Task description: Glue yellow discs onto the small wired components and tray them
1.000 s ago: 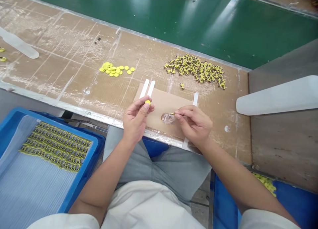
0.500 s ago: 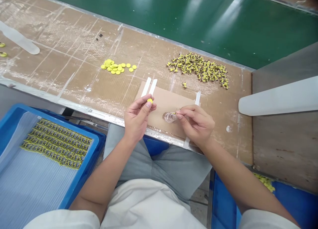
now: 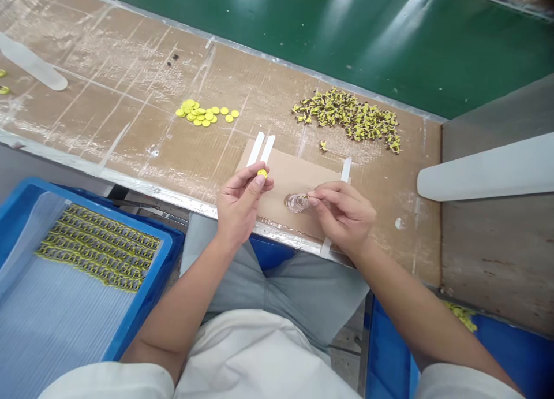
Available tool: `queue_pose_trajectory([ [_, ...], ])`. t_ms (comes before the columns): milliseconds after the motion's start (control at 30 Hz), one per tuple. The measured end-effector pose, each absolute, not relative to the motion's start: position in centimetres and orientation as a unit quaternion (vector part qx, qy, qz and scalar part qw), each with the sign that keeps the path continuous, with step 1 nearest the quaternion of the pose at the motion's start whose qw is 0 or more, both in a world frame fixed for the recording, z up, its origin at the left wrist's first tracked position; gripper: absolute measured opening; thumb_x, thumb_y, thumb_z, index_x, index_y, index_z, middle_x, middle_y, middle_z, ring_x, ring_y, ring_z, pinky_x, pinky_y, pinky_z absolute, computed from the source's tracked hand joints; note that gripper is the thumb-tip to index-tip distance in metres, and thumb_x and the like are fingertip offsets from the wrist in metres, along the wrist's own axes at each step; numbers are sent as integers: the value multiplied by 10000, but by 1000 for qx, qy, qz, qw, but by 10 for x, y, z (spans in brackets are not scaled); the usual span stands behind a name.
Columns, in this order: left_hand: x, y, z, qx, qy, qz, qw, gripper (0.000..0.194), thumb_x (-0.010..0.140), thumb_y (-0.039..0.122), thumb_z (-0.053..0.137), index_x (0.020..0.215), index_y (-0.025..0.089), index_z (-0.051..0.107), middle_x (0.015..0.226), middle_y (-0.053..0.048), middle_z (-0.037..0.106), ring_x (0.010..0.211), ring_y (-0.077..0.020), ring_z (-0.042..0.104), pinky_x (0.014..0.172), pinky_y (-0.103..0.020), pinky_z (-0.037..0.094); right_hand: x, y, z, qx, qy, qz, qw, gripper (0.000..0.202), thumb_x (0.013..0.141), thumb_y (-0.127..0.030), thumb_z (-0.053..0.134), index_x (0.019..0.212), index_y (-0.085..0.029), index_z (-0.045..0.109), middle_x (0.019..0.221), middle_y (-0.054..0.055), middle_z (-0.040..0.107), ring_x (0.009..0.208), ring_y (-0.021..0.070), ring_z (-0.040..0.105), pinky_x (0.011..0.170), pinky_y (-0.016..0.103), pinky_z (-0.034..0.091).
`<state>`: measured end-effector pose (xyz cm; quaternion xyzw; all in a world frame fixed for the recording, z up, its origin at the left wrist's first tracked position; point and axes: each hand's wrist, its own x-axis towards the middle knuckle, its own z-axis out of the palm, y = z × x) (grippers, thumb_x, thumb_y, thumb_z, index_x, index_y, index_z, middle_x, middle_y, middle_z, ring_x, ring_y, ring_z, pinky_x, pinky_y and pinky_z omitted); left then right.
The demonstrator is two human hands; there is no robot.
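Between thumb and fingers, my left hand point(image 3: 242, 200) pinches a small round yellow disc point(image 3: 262, 172) above the cardboard sheet's left part. My right hand point(image 3: 346, 214) is closed in a pinch at the edge of a clear, glossy round patch point(image 3: 296, 202) on the cardboard sheet point(image 3: 294, 171). Something tiny shows at its fingertips, too small to name. Farther back lie a pile of yellow discs point(image 3: 199, 115) on the left and a heap of small yellow and dark pieces point(image 3: 350, 116) on the right. One such piece point(image 3: 322, 146) lies apart from the heap.
White tape strips point(image 3: 261, 149) hold the sheet to the cardboard-covered table point(image 3: 130, 87). At lower left, a blue tray point(image 3: 167, 254) carries rows of yellow and dark pieces. A grey panel point(image 3: 497, 237) with a white bar point(image 3: 485, 168) stands at right; a green surface point(image 3: 281, 18) runs behind.
The view has shifted very slightly. Both hands keep their pinches in nearly the same places, my right fingertips still by the clear patch.
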<state>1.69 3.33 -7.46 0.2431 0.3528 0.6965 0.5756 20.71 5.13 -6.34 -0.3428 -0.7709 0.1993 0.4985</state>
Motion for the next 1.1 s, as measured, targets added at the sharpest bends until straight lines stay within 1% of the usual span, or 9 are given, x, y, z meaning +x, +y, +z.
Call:
queue_pose_trajectory([
  [100,17,33,-74,243,347,698,577,206,818,226,744,1023,235,759,1034,-41,698,841,-100,663,854,-254,542,210,51,-66,-350,-752,208,518,266,793,-45,699,988,-224,727,851,57,685,759,173,666,654,305,549],
  [167,17,33,-74,244,344,698,579,200,825,222,737,1024,232,759,1034,-41,697,843,-98,663,855,-252,543,213,51,-67,-362,-747,192,524,263,806,-72,697,1010,-235,727,859,55,683,768,179,665,660,313,550],
  [267,17,34,-74,244,346,696,579,204,820,231,742,1024,234,759,1036,-40,700,844,-99,664,856,-250,543,215,52,-69,-373,-758,154,512,305,823,-96,686,1080,-256,721,889,57,678,773,179,661,658,317,548],
  [367,17,34,-74,245,359,693,576,212,805,252,757,1016,239,759,1036,-42,705,840,-104,665,852,-255,544,216,53,-69,-367,-771,145,501,350,827,-91,678,1124,-272,715,900,57,670,771,173,656,647,309,543],
  [467,17,34,-73,246,368,690,573,215,797,268,763,1010,242,760,1039,-44,708,838,-110,667,852,-263,544,215,53,-68,-361,-777,148,495,338,830,-97,674,1114,-274,720,879,57,671,761,174,658,636,307,545],
  [633,17,34,-72,242,370,689,574,235,775,285,784,1005,241,760,1039,-43,710,832,-112,672,860,-275,538,212,53,-67,-364,-789,148,472,246,848,-136,663,1053,-255,728,868,66,687,759,182,671,632,312,563],
  [767,17,34,-72,241,372,687,575,237,775,289,784,1005,240,759,1038,-44,711,831,-113,672,863,-279,536,212,53,-66,-373,-789,150,465,216,849,-151,664,1029,-248,733,857,68,691,755,184,671,632,315,565],
  [967,17,34,-72,240,370,685,580,234,775,287,784,1003,238,759,1041,-43,707,834,-112,670,862,-276,535,210,54,-65,-357,-795,146,468,267,838,-109,667,1051,-257,731,865,63,687,756,173,668,630,303,554],
  [1100,17,34,-72,240,362,688,582,220,791,265,771,1009,234,759,1030,-41,704,835,-106,668,861,-267,537,209,54,-65,-363,-794,148,465,229,842,-130,667,1021,-253,738,849,63,690,741,177,672,627,309,562],
])
